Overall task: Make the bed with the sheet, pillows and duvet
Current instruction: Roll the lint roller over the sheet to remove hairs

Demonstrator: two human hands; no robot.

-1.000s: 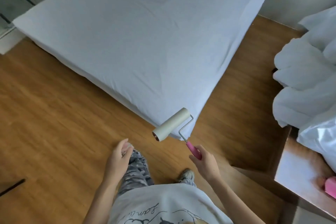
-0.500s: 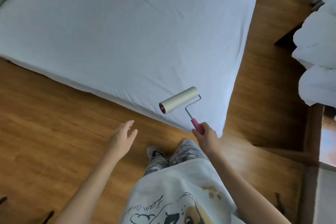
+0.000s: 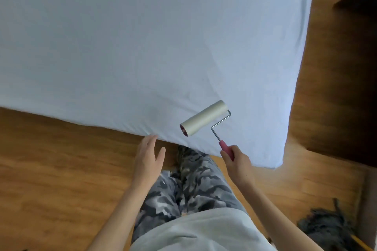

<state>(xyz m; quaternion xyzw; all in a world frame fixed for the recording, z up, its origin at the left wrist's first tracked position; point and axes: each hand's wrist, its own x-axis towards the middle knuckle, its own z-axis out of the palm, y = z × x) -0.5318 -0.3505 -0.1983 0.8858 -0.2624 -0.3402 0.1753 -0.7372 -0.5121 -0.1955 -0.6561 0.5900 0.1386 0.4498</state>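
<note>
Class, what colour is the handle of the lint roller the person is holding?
Pink, on the lint roller gripped by the right hand; clearest in the head view.

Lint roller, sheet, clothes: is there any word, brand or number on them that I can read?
None can be read.
Lint roller: plain, no label showing.
Sheet: plain white, no print.
Shirt: no print in view.
Trousers: a camouflage pattern only, no text.

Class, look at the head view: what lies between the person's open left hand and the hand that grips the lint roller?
In the head view, between the left hand and the right hand lie the person's camouflage trouser leg and the sheet's near edge.
</note>
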